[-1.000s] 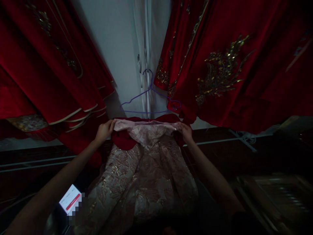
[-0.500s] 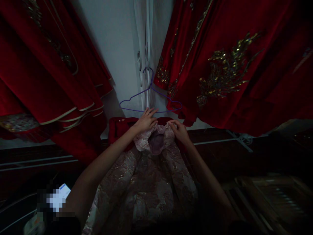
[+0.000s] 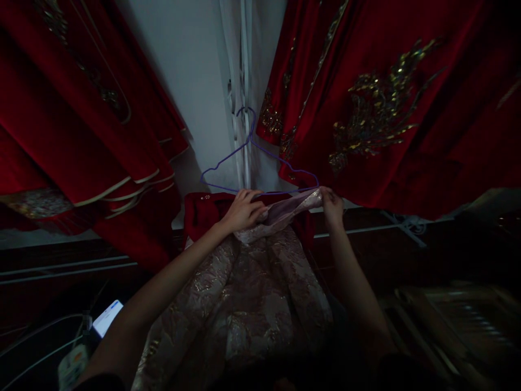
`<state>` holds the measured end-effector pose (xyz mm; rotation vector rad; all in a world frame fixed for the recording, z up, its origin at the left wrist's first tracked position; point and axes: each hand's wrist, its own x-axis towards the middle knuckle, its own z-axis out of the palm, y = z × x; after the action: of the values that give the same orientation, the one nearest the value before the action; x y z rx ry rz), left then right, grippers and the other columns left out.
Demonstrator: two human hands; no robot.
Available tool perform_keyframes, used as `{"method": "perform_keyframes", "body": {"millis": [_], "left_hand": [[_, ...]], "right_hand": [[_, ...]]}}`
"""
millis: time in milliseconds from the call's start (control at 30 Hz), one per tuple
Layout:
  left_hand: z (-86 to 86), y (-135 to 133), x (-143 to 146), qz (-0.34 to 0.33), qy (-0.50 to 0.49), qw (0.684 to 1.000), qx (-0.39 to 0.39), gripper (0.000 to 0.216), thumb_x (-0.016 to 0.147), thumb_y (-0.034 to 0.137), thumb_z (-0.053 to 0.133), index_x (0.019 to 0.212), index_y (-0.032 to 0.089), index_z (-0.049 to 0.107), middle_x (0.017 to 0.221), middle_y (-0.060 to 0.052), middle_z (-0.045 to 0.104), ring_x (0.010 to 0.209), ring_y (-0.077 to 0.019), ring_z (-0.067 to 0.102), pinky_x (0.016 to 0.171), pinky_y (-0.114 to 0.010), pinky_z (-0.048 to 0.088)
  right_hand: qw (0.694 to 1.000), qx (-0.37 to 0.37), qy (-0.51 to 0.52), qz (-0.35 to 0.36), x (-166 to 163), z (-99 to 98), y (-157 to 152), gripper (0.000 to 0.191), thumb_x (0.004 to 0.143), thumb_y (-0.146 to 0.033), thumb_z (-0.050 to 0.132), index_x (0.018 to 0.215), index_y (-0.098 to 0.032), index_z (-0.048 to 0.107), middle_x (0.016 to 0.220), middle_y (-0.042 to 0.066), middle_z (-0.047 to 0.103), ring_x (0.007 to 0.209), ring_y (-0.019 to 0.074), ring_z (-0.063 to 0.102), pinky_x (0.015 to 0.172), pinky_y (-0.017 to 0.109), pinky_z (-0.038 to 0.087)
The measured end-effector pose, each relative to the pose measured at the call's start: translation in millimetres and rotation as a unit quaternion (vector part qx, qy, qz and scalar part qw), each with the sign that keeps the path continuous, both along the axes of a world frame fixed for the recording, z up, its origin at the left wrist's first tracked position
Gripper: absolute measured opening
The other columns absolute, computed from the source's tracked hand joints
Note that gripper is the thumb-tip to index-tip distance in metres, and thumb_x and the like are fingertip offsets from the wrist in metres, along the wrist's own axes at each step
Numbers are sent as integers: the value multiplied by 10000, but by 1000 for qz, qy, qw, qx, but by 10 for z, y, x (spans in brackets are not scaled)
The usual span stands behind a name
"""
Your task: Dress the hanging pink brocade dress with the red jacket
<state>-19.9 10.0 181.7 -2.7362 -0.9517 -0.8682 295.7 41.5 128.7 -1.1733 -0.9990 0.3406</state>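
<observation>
A pale pink brocade garment [image 3: 248,304] with gold leaf pattern hangs down in front of me, over a dark red piece [image 3: 201,209]. My left hand [image 3: 243,209] is closed on the garment's top edge at the middle. My right hand [image 3: 331,202] pinches the same edge further right and lifts it to the right end of a purple wire hanger [image 3: 228,157]. The hanger hangs by its hook from white vertical strips on the wall.
Red velvet robes with gold embroidery hang at the left [image 3: 69,125] and right [image 3: 391,103]. A white wall [image 3: 191,81] lies between them. A lit phone screen [image 3: 106,317] shows at bottom left. Dark furniture [image 3: 459,320] stands at lower right.
My left hand moved from the garment's left corner to its middle. My right hand went inward, then out right and up, stretching the edge to the hanger's right end.
</observation>
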Motion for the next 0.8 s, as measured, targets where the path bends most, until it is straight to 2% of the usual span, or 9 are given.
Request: {"method": "perform_keyframes", "body": {"millis": [167, 400, 600, 800], "left_hand": [[7, -20, -59, 19, 15, 1000, 5, 304, 900, 386, 417, 919, 225, 674, 1299, -49, 494, 1136, -226, 423, 993, -435, 326], [5, -6, -99, 23, 30, 999, 1, 326, 904, 398, 400, 923, 227, 677, 1305, -48, 501, 1131, -225, 439, 1003, -440, 310], [47, 1, -143, 2, 36, 999, -8, 330, 912, 397, 386, 980, 234, 664, 1278, -48, 532, 1134, -212, 453, 973, -417, 331], [82, -44, -215, 19, 47, 999, 2, 332, 914, 391, 384, 960, 225, 669, 1271, -44, 541, 1112, -215, 466, 964, -414, 336]], "right_hand": [[998, 29, 42, 45, -108, 86, -37, 362, 755, -468, 564, 878, -140, 654, 852, 55, 684, 778, 163, 620, 745, 290, 476], [997, 43, 50, 47, -253, 182, -70, 400, 758, -501, 562, 889, -133, 649, 869, 73, 686, 781, 171, 629, 761, 310, 490], [999, 30, 1, 19, -316, 306, 77, 397, 761, -502, 542, 859, -135, 655, 841, 83, 688, 765, 176, 627, 739, 311, 500], [995, 6, 96, -5, -335, 252, 154, 418, 708, -473, 586, 886, -102, 660, 864, 123, 694, 764, 207, 640, 708, 349, 517]]}}
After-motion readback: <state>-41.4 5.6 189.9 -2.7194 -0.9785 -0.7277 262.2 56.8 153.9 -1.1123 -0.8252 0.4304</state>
